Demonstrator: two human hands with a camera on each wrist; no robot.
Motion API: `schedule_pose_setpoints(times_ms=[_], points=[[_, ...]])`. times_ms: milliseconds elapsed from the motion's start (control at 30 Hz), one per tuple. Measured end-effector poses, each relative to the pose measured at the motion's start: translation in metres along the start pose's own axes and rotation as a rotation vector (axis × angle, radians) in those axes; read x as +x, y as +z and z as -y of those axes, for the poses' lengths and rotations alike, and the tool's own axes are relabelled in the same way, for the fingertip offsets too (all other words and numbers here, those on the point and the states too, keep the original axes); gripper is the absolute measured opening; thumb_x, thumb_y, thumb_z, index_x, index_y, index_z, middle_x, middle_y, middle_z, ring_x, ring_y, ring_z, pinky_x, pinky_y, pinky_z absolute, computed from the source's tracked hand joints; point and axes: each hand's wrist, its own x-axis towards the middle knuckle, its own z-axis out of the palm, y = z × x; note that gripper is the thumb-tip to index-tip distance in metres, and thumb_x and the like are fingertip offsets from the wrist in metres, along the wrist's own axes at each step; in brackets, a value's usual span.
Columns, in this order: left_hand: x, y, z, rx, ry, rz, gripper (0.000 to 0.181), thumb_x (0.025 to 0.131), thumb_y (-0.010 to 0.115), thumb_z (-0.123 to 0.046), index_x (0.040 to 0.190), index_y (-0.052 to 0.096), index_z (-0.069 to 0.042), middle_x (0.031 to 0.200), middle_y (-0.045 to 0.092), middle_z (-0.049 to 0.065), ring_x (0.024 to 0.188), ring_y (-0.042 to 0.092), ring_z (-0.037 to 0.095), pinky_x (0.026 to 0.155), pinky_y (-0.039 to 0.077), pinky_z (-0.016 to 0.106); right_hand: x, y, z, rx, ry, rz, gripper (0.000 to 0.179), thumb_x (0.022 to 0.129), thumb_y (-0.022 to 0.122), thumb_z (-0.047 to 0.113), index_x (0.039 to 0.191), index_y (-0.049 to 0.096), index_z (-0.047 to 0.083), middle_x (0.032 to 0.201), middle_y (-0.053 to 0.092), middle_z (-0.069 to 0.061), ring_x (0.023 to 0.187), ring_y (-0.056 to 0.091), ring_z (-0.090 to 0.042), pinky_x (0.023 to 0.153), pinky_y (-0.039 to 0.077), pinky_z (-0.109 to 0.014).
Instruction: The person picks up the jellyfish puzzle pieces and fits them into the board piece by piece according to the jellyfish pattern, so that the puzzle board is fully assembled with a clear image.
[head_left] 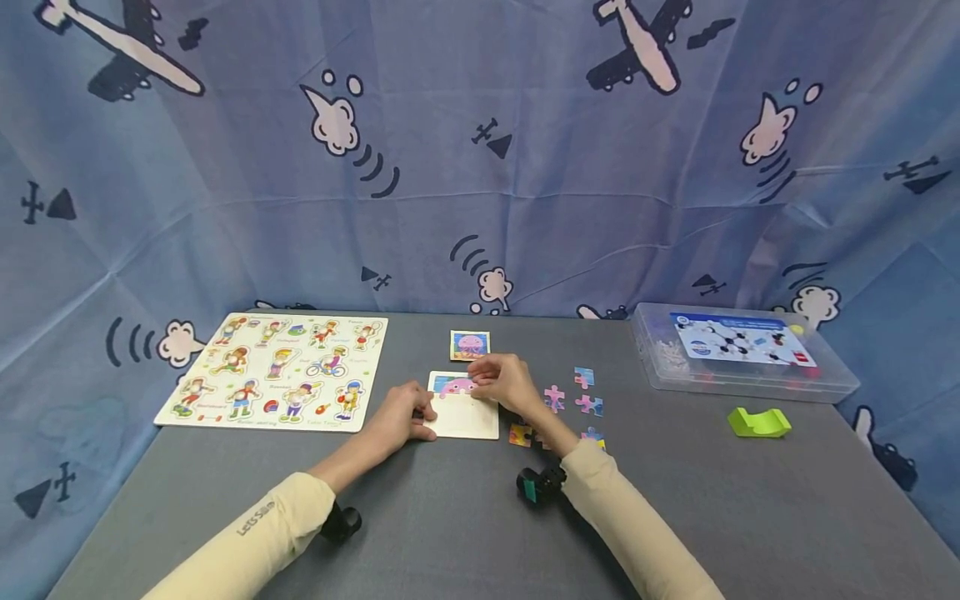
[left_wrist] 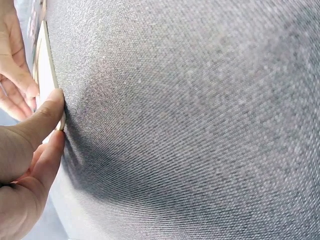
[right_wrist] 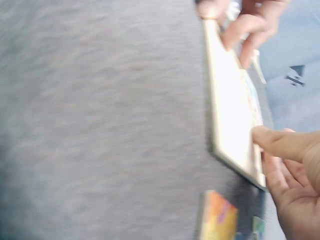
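Note:
A pale puzzle board (head_left: 465, 421) lies in front of me, with pieces of a pink octopus picture (head_left: 453, 385) along its far side. My left hand (head_left: 401, 414) holds the board's left edge, thumb and finger on either side of the near corner in the left wrist view. Over the far right corner, my right hand (head_left: 506, 385) has thumb and fingers bent around a puzzle piece, mostly hidden by the fingers. In the right wrist view its thumb (right_wrist: 275, 141) touches the board's face. Loose puzzle pieces (head_left: 555, 397) lie right of the board, some partly behind my right wrist.
A small framed octopus picture (head_left: 470, 345) lies just beyond the board. A large sports-figure peg puzzle (head_left: 258, 371) is at left. On the right are a clear plastic box (head_left: 742, 354) and a green curved block (head_left: 759, 423). A patterned curtain (head_left: 480, 167) hangs behind the table.

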Motion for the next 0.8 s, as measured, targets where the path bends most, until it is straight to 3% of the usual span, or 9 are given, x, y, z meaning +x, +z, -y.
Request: schedule_pose_setpoints(times_ms=[367, 533, 800], points=[[-0.002, -0.001, -0.004, 0.001, -0.007, -0.009, 0.023, 0.063, 0.086, 0.000, 0.078, 0.069, 0.006, 0.085, 0.061, 0.015, 0.099, 0.063, 0.038, 0.069, 0.054, 0.032, -0.003, -0.024, -0.005, 0.287, 0.108, 0.081, 0.036, 0.083, 0.063, -0.014, 0.118, 0.055, -0.019, 0.113, 0.060, -0.035, 0.104, 0.063, -0.039, 0.079, 0.054, -0.030], [-0.003, -0.001, -0.005, -0.010, -0.005, -0.009, 0.023, 0.063, 0.086, 0.000, 0.077, 0.068, 0.006, 0.085, 0.060, 0.015, 0.100, 0.063, 0.040, 0.067, 0.054, 0.033, -0.004, -0.036, -0.011, 0.375, 0.140, 0.057, 0.041, 0.083, 0.063, -0.015, 0.122, 0.052, -0.018, 0.118, 0.057, -0.036, 0.106, 0.063, -0.036, 0.080, 0.053, -0.027], [-0.001, 0.001, -0.004, 0.027, -0.031, -0.019, 0.024, 0.061, 0.087, -0.001, 0.074, 0.067, 0.004, 0.089, 0.063, 0.016, 0.095, 0.064, 0.037, 0.068, 0.054, 0.031, -0.007, -0.050, -0.025, 0.418, 0.118, 0.000, 0.043, 0.084, 0.062, -0.015, 0.125, 0.049, -0.018, 0.123, 0.052, -0.039, 0.104, 0.065, -0.032, 0.082, 0.053, -0.028]])
